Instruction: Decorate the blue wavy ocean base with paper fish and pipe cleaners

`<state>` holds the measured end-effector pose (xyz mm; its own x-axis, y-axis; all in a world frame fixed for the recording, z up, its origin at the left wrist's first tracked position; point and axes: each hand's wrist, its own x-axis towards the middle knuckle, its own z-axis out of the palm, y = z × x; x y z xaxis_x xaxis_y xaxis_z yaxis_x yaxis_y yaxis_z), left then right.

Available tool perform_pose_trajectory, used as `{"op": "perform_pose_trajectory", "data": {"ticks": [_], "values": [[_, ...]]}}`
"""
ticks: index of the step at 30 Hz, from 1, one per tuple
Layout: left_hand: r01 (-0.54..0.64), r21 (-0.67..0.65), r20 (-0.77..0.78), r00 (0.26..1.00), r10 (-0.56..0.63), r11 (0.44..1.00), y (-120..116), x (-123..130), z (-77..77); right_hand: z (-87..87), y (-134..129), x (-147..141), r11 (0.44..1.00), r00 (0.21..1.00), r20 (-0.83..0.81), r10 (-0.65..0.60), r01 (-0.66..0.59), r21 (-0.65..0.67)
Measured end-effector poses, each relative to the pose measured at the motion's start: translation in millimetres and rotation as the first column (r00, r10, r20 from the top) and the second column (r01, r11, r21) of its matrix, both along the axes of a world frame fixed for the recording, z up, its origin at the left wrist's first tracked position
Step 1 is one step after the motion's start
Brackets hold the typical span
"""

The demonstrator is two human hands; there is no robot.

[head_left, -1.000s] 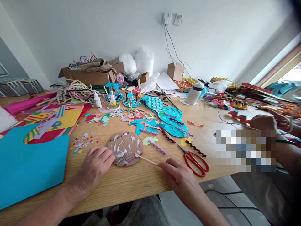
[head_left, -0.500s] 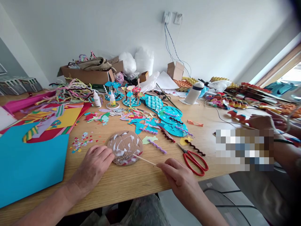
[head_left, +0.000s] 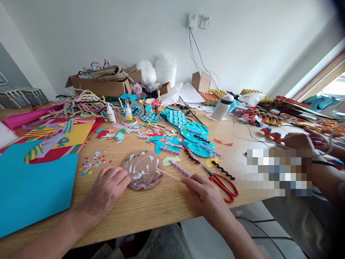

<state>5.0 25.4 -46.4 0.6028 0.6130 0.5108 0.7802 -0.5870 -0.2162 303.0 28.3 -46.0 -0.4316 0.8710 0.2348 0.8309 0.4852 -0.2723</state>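
A round cardboard disc (head_left: 142,169) with printed lettering lies on the table before me, streaked with white glue. My left hand (head_left: 113,183) grips its left edge between thumb and fingers. In my right hand (head_left: 203,192) a thin wooden stick (head_left: 171,175) is pinched near one end, its other end touching the glue on the disc. Red-handled scissors (head_left: 222,183) lie just beyond my right hand, blades slightly apart. Purple and brown wavy strips, among them a purple pipe cleaner (head_left: 180,168), lie past the disc.
Blue cardstock (head_left: 40,187) covers the table's left side. Glue bottles (head_left: 111,113), paper scraps (head_left: 156,131) and blue discs (head_left: 198,140) lie farther back. A white bottle (head_left: 222,108) stands behind. At the right, a co-worker's hands (head_left: 299,142) are near an orange egg-carton strip (head_left: 272,133).
The stick's tip has shifted up and slightly right across the disc, with my right hand rising a little. My left hand stays on the disc's edge.
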Motion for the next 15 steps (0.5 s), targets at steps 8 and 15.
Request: {"op": "perform_pose_trajectory", "data": {"ticks": [8,15], "values": [[0.084,-0.074,0.052,0.995,-0.080,0.994,-18.6,54.8,5.4,0.8,4.7,-0.8,1.000,1.000,0.021,-0.009,0.009,-0.017],[-0.100,-0.174,-0.176,0.982,0.069,0.980,-6.8,93.5,-0.9,2.8,-0.2,-1.4,0.998,1.000,0.005,-0.015,0.016,-0.063]]}}
